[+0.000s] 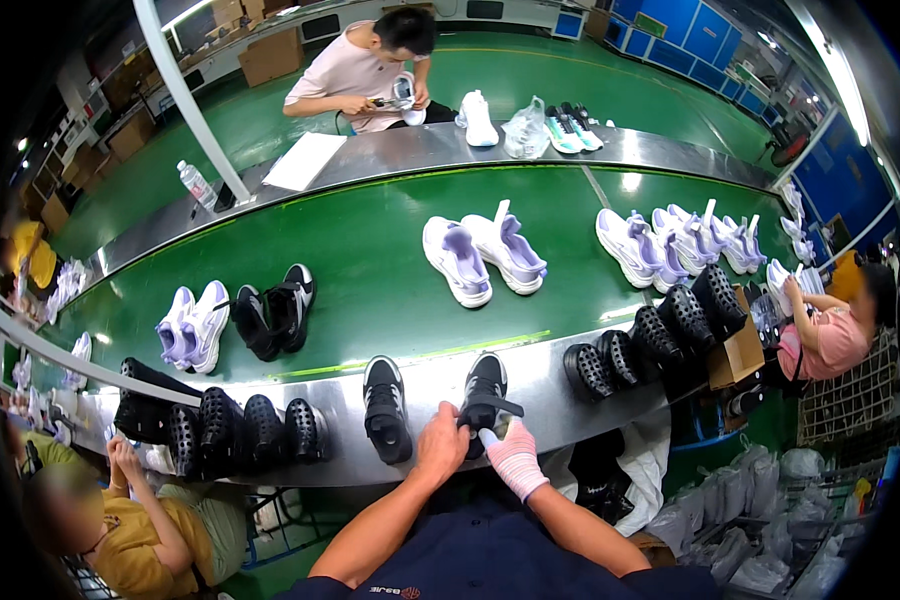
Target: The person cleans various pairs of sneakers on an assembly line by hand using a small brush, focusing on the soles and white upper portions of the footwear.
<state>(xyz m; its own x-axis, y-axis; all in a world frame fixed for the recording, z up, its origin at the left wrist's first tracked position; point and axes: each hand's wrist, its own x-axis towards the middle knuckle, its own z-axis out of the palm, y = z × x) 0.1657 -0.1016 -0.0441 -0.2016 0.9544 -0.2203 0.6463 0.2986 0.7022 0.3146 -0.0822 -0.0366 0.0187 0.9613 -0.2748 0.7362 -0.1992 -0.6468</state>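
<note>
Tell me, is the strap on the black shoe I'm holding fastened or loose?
Loose: the strap sticks out sideways from the black shoe, with both hands at its heel end.

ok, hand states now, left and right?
Left hand: closed on the heel of the black shoe.
Right hand, in a pink-white glove: fingers on the same shoe's strap; grip cannot be told.

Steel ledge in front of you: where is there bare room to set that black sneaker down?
The steel ledge is bare between the held black sneaker and the black perforated clogs to the right. A narrower gap lies between the second black sneaker and the clog row on the left. Both ledge ends are crowded.
</note>
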